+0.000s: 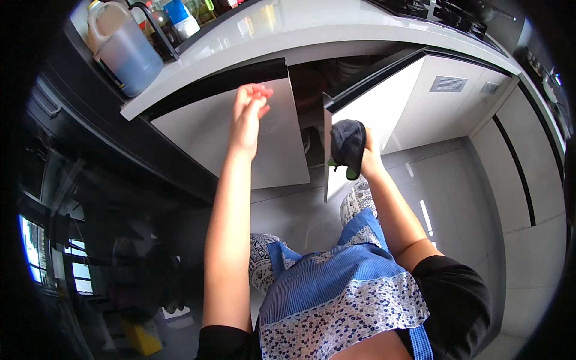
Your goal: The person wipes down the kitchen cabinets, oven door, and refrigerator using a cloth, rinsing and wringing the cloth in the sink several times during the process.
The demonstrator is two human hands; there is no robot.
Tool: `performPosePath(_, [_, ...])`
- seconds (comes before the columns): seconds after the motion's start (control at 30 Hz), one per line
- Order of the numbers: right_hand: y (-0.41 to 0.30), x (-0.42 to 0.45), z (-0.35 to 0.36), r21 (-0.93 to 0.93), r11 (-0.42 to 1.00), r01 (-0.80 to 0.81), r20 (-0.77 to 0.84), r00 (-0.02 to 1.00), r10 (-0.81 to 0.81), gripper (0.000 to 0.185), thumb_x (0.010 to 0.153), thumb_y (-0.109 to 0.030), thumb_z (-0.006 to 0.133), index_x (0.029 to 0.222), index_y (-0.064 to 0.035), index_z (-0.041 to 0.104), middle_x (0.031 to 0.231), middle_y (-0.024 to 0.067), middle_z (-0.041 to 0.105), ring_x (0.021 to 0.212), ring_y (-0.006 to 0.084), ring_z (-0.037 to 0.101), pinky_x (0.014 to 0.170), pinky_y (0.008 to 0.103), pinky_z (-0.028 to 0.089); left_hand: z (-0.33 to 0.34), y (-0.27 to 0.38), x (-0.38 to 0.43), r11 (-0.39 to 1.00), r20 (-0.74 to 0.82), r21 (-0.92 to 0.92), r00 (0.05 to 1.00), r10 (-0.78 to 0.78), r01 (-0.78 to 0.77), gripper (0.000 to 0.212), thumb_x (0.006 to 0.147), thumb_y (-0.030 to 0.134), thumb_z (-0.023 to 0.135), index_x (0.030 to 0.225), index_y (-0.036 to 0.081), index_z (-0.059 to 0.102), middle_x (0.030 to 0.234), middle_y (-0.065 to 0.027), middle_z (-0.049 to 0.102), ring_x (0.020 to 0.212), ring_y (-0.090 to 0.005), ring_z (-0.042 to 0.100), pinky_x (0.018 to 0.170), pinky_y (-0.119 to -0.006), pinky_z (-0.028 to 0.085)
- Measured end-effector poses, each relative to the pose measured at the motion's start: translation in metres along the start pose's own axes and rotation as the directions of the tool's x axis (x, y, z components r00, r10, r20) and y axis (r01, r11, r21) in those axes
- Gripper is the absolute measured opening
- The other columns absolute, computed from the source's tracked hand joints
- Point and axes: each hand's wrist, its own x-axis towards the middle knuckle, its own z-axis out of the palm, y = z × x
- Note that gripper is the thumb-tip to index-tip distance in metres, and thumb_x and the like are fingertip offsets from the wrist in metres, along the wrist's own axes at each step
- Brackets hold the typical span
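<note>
My left hand (251, 108) is raised in front of a white cabinet door (279, 135) that stands ajar, its fingers loosely bent and nothing in them. A dark grey cloth item with green parts (348, 146), perhaps a mitt or slipper, is held in my right hand (370, 150), which it partly hides. Just behind the item stands the open right cabinet door (373, 103). Between the two doors the dark inside of the cabinet (310, 90) shows, with objects too dim to name.
A white countertop (288, 24) curves above the cabinet. A large plastic jug (123, 49) stands at its left end, near bottles on a rack. At the upper right is a gas hob (432, 13). Grey floor tiles (441, 189) lie below, with a dark glossy panel (148, 216) at left.
</note>
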Motion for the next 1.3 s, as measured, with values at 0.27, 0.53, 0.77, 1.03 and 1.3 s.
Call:
performPosePath(0.27, [0.032, 0.054, 0.03, -0.045, 0.996, 0.076, 0.245, 0.968, -0.063, 0.01, 0.081, -0.01, 0.06, 0.086, -0.0024, 0.064, 0.069, 0.0002, 0.06, 0.068, 0.0115, 0.057, 0.064, 0.0273, 0.048, 0.017, -0.037, -0.065, 1.0, 0.018, 0.006, 1.0, -0.021, 0.021, 0.059, 0.07, 0.0, 0.05, 0.129, 0.009, 0.047, 0.119, -0.0073, 0.056, 0.115, -0.0185, 0.05, 0.096, -0.032, 0.039])
performPosePath(0.53, [0.014, 0.069, 0.027, -0.225, 0.966, 0.129, 0.878, 0.456, 0.143, 0.012, 0.07, -0.004, 0.066, 0.078, 0.003, 0.064, 0.07, 0.0077, 0.064, 0.063, 0.0143, 0.057, 0.058, 0.0294, 0.046, -0.002, -0.049, -0.078, 0.996, 0.25, -0.007, 0.965, -0.079, 0.084, 0.042, 0.067, -0.012, 0.052, 0.105, 0.004, 0.052, 0.093, -0.0006, 0.055, 0.091, -0.0102, 0.053, 0.083, -0.025, 0.043])
performPosePath(0.77, [0.048, 0.037, 0.003, -0.115, 0.977, -0.18, -0.085, 0.982, 0.171, 0.006, 0.081, -0.002, 0.062, 0.086, -0.0008, 0.065, 0.081, 0.0033, 0.065, 0.072, 0.0107, 0.061, 0.065, 0.0243, 0.048, 0.015, -0.026, -0.079, 0.975, 0.099, -0.117, 0.979, -0.18, 0.191, 0.015, 0.076, -0.002, 0.055, 0.082, 0.009, 0.046, 0.074, 0.0054, 0.043, 0.063, -0.0024, 0.038, 0.056, -0.018, 0.032])
performPosePath(1.03, [0.063, 0.017, 0.01, 0.763, 0.637, -0.114, -0.002, 0.984, 0.18, 0.04, 0.101, -0.032, 0.035, 0.133, -0.0094, 0.046, 0.131, 0.0093, 0.051, 0.119, 0.0225, 0.05, 0.101, 0.0392, 0.042, 0.068, -0.035, -0.075, 0.98, 0.457, -0.028, 0.874, -0.165, 0.199, 0.04, 0.09, 0.009, 0.056, 0.129, -0.002, 0.047, 0.128, -0.0097, 0.052, 0.121, -0.0181, 0.048, 0.102, -0.031, 0.037])
performPosePath(1.3, [0.018, 0.107, -0.078, 0.367, 0.846, 0.386, -0.636, 0.768, -0.075, 0.028, 0.1, -0.027, 0.044, 0.12, -0.0069, 0.048, 0.12, 0.0113, 0.052, 0.102, 0.0226, 0.056, 0.083, 0.0326, 0.049, 0.065, -0.035, -0.081, 0.971, 0.331, 0.051, 0.913, -0.237, 0.233, 0.031, 0.092, 0.014, 0.056, 0.121, 0.002, 0.053, 0.12, -0.0104, 0.058, 0.114, -0.0206, 0.055, 0.095, -0.032, 0.043])
